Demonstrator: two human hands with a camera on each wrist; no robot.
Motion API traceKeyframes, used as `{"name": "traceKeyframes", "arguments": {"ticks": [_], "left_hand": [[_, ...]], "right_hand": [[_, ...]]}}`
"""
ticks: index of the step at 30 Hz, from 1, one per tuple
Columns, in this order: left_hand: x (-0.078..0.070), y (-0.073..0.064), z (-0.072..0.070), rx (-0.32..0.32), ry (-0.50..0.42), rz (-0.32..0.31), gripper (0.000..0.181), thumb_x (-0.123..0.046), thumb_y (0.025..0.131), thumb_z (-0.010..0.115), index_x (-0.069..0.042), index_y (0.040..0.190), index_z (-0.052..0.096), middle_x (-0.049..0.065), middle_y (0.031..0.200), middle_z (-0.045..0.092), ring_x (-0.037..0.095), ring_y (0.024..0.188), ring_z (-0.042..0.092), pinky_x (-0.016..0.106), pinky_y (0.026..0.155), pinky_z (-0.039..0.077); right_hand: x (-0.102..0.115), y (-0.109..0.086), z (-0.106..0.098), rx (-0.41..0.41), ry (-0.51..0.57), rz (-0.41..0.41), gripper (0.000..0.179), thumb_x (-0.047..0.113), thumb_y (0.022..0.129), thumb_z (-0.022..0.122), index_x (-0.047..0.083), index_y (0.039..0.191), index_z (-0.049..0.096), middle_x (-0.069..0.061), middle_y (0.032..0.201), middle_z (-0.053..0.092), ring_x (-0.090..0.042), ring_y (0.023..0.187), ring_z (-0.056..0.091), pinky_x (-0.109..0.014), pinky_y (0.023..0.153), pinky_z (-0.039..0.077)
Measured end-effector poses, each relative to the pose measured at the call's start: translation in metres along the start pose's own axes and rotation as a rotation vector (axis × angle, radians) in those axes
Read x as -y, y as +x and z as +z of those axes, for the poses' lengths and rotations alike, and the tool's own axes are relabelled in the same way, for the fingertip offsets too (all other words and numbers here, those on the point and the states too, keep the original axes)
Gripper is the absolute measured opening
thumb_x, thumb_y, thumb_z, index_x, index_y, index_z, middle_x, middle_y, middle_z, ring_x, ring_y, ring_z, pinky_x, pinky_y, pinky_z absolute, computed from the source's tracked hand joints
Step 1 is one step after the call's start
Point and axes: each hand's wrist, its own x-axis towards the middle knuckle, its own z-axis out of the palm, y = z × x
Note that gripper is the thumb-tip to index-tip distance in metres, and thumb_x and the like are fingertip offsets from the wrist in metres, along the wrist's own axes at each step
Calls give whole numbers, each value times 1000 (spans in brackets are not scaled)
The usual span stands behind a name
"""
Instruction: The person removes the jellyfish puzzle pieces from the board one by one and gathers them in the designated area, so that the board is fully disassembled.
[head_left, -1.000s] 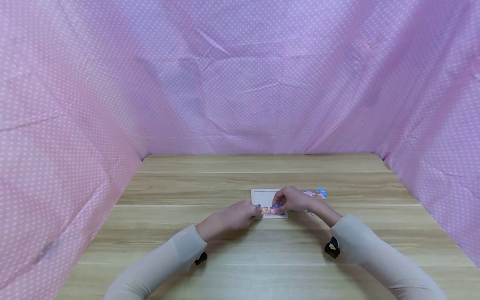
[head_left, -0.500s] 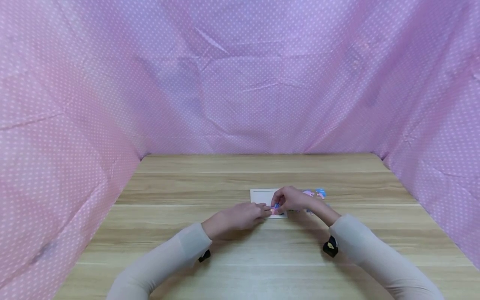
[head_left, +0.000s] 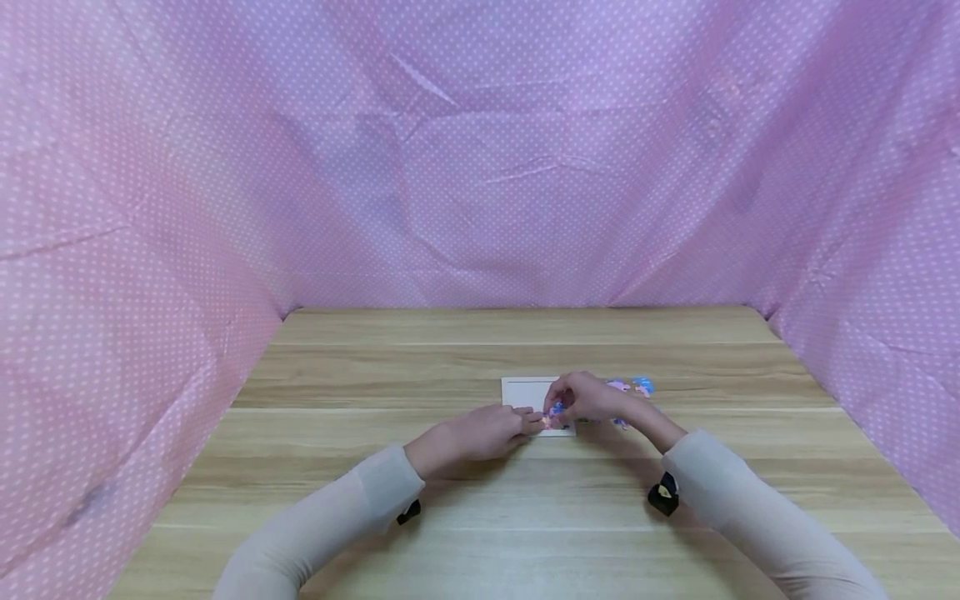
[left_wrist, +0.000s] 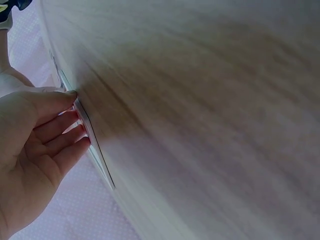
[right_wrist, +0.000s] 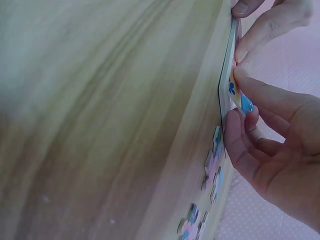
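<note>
A white puzzle board [head_left: 525, 392] lies near the middle of the table, with coloured puzzle pieces [head_left: 547, 422] along its near side. My left hand [head_left: 491, 432] rests its fingertips on these pieces and covers the left ones. In the left wrist view its thumb [left_wrist: 62, 101] lies at the board's near edge, the fingers reaching over the top. At the board's right part, my right hand [head_left: 592, 397] pinches a yellow and blue puzzle piece [right_wrist: 241, 98] between thumb and fingers. The right wrist view shows that piece tilted, its lower end close over the board.
Loose pink and blue puzzle pieces [head_left: 642, 386] lie right of the board, partly hidden behind the right hand. The right wrist view shows several of these pieces [right_wrist: 190, 222] beside the board. A pink dotted cloth [head_left: 480, 208] hangs around the wooden table [head_left: 360, 367].
My left hand has slid right along the board and stretched its fingers over the laid pieces. The right hand has stayed at nearly the same spot with its piece.
</note>
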Motion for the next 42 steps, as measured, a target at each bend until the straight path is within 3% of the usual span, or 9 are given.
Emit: {"name": "traceKeyframes", "arguments": {"ticks": [10, 22, 29, 36, 42], "left_hand": [[0, -1, -1, 29, 64, 13, 40, -12, 108, 48, -12, 148, 54, 2, 154, 51, 19, 144, 48, 33, 116, 44], [-2, -2, -1, 38, 42, -18, 49, -3, 103, 49, -13, 151, 49, 1, 159, 45, 18, 148, 43, 34, 120, 39], [-4, -4, -1, 45, 65, 2, 48, -5, 105, 46, -12, 153, 47, 2, 158, 46, 20, 148, 43, 33, 121, 38], [-5, -8, -2, 43, 73, 13, 49, -3, 106, 44, -13, 154, 45, 2, 159, 45, 21, 149, 41, 35, 122, 37], [-4, -11, -1, 33, 35, -20, 49, 0, 106, 40, -15, 152, 49, 2, 157, 47, 22, 148, 42, 37, 122, 36]], "right_hand": [[-7, -6, -4, -28, 51, -13, 10, 8, 90, 76, 2, 97, 74, -9, 97, 75, -14, 87, 69, -24, 81, 58], [-12, -20, -17, -71, 34, -25, 15, 6, 95, 70, 0, 108, 74, -13, 103, 76, -17, 91, 71, -22, 77, 58], [-21, -34, -18, -95, 115, 15, 17, 5, 93, 72, -7, 106, 72, -18, 100, 76, -20, 90, 73, -19, 77, 59], [-28, -48, -21, -115, 90, -1, 16, 2, 94, 70, -6, 108, 73, -17, 101, 76, -9, 82, 68, -20, 70, 57], [-32, -60, -26, -114, 114, 17, 21, 2, 93, 71, -8, 111, 72, -21, 105, 75, -5, 84, 67, -20, 72, 58]]}}
